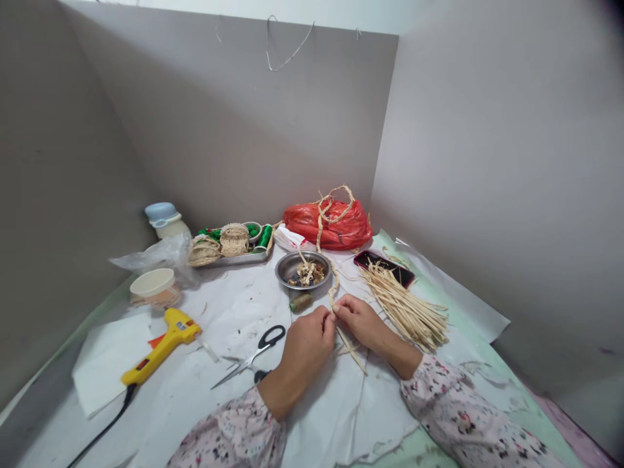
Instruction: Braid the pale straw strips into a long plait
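Both hands meet at a pale braided straw strand [334, 281] in the centre of the table. My left hand [308, 341] pinches its lower end from the left, thumb and fingers pressed together. From the right, my right hand [363, 320] grips the same strand, its fingertips almost touching the left ones. Loose straw ends stick out below the fingers. The braid runs up past a metal bowl [283, 272] of scraps and loops over a red plastic bag [299, 218]. A bundle of straw [409, 309] lies right of my right hand, partly over a phone [405, 275].
Black-handled scissors [248, 361] lie left of my left hand, partly hidden by it. Farther left are a yellow glue gun [163, 351] with a cord and a paper cup [158, 286]. A spool [301, 301] sits below the bowl; a tray [238, 259] holds straw coils and green thread.
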`<state>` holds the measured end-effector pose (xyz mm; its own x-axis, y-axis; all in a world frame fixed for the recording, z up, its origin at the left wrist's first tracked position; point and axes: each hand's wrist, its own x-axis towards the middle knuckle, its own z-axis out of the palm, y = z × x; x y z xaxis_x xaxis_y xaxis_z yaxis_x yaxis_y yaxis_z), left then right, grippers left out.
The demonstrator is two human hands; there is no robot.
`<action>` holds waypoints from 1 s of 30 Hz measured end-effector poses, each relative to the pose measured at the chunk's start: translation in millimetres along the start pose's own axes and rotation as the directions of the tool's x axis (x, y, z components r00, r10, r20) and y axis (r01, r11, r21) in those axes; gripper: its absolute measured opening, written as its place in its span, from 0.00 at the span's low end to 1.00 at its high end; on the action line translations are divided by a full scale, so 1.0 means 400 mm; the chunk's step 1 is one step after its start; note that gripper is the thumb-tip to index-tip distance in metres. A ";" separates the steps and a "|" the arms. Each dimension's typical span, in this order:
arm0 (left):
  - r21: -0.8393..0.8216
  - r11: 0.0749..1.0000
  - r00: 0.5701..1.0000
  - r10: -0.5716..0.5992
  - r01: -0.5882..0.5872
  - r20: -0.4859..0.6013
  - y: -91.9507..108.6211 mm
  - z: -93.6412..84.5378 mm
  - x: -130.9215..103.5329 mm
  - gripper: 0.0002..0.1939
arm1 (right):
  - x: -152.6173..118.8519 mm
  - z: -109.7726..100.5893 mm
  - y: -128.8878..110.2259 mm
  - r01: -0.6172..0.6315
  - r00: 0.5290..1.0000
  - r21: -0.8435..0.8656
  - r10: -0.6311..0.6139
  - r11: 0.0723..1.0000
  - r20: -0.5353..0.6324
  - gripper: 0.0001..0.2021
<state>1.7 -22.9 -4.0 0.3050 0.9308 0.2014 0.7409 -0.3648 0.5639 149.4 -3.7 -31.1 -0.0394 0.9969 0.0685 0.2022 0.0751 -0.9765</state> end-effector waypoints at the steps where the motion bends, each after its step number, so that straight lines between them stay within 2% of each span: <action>1: 0.014 1.000 1.000 0.007 -0.007 0.011 0.002 -0.001 -0.002 0.15 | 0.001 0.001 0.000 -0.003 1.000 0.013 0.003 1.000 -0.006 0.07; 7: 0.043 0.998 0.997 0.049 -0.052 0.053 0.007 0.004 -0.007 0.17 | -0.007 0.009 -0.013 -0.111 0.993 0.253 0.099 0.961 0.060 0.14; 12: 0.006 0.998 0.996 0.064 -0.065 0.055 0.004 0.006 -0.007 0.18 | -0.017 0.013 -0.034 -0.124 0.990 0.427 0.084 0.896 0.112 0.17; 19: -0.074 0.996 0.995 0.051 -0.044 0.091 0.008 0.007 -0.007 0.18 | -0.020 0.011 -0.040 -0.145 0.985 0.504 0.079 0.851 0.151 0.15; 21: -0.083 0.996 0.995 0.046 -0.038 0.087 0.009 0.005 -0.007 0.18 | -0.016 0.008 -0.033 -0.128 0.990 0.515 0.076 0.848 0.121 0.14; 23: -0.119 0.992 0.999 0.034 -0.029 0.039 0.008 -0.002 -0.007 0.20 | -0.011 0.003 -0.026 -0.092 0.995 0.517 0.062 0.851 0.075 0.15; 25: -0.185 0.983 0.998 -0.004 -0.007 -0.059 0.007 -0.014 -0.006 0.21 | -0.007 -0.002 -0.024 -0.074 0.997 0.503 0.053 0.861 0.055 0.14; 28: -0.271 0.963 0.972 -0.069 0.006 -0.224 0.004 -0.033 -0.001 0.17 | -0.009 -0.008 -0.034 -0.109 0.993 0.473 0.074 0.874 0.092 0.14; 30: -0.287 0.958 0.953 -0.072 -0.015 -0.293 0.001 -0.037 0.004 0.14 | -0.015 -0.008 -0.046 -0.142 0.986 0.458 0.084 0.878 0.146 0.14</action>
<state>-6.4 -21.2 8.4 0.0620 0.9206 0.3856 0.5331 -0.3572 0.7669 149.0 -10.9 -13.1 -0.1644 0.9854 -0.0442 -0.2647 -0.0872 -0.9604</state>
